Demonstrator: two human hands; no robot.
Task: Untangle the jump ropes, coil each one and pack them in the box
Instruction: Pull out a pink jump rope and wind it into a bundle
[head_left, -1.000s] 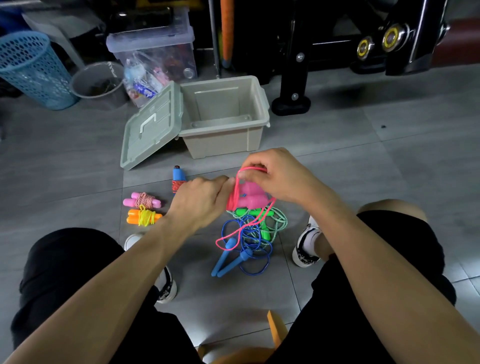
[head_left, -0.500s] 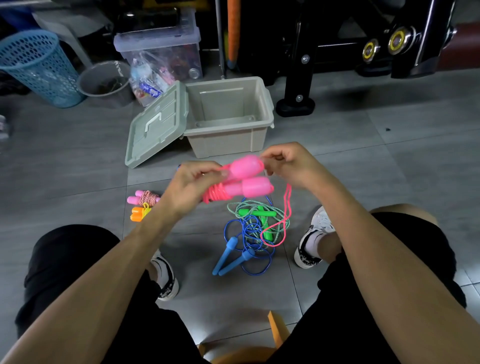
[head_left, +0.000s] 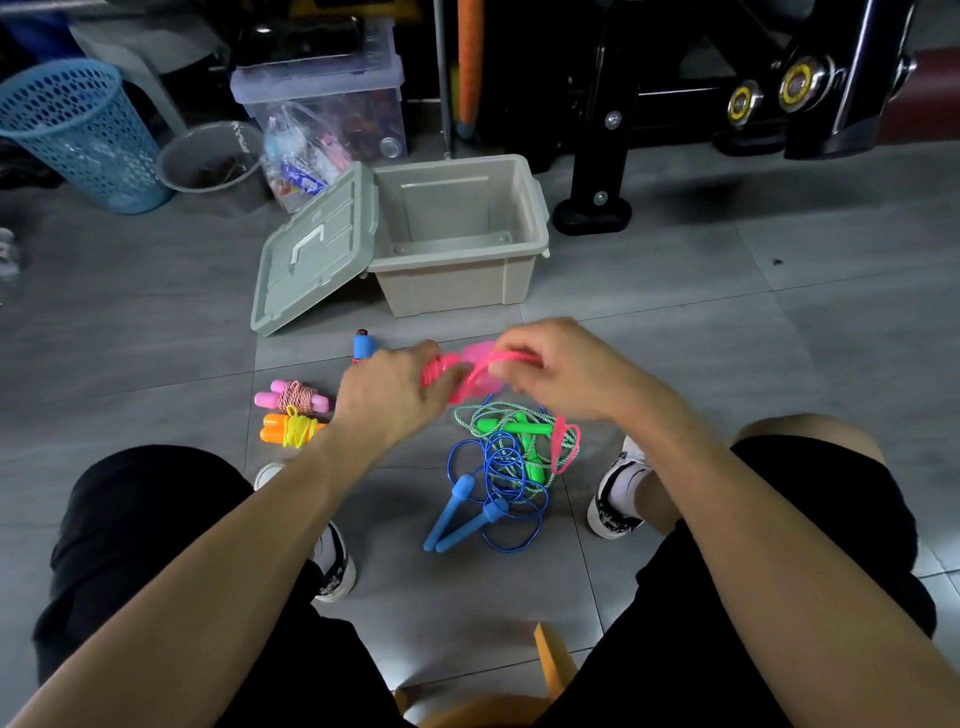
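My left hand (head_left: 387, 395) grips the two pink handles of the pink jump rope (head_left: 470, 376), with cord wound round them. My right hand (head_left: 558, 366) pinches a loop of its pink cord; the loose end hangs down to the floor (head_left: 566, 444). Below lies a tangle: a green-handled rope (head_left: 511, 431) and a blue rope (head_left: 467, 512). Left of my hand lie coiled ropes: a pink-handled one (head_left: 293, 397), an orange one with yellow cord (head_left: 288, 430) and a blue-handled one (head_left: 362, 344), partly hidden. The beige box (head_left: 457, 280) stands open beyond, with nothing visible inside.
The box's green lid (head_left: 311, 254) leans against its left side. A blue basket (head_left: 78, 130), a grey bucket (head_left: 213, 158) and a clear storage bin (head_left: 327, 93) stand at the back left. Black equipment legs (head_left: 597, 208) rise right of the box. My shoes (head_left: 615, 493) flank the tangle.
The pink handles went from upright to level in my left hand. My right hand has swung the cord over them, and the hanging loop has grown shorter.
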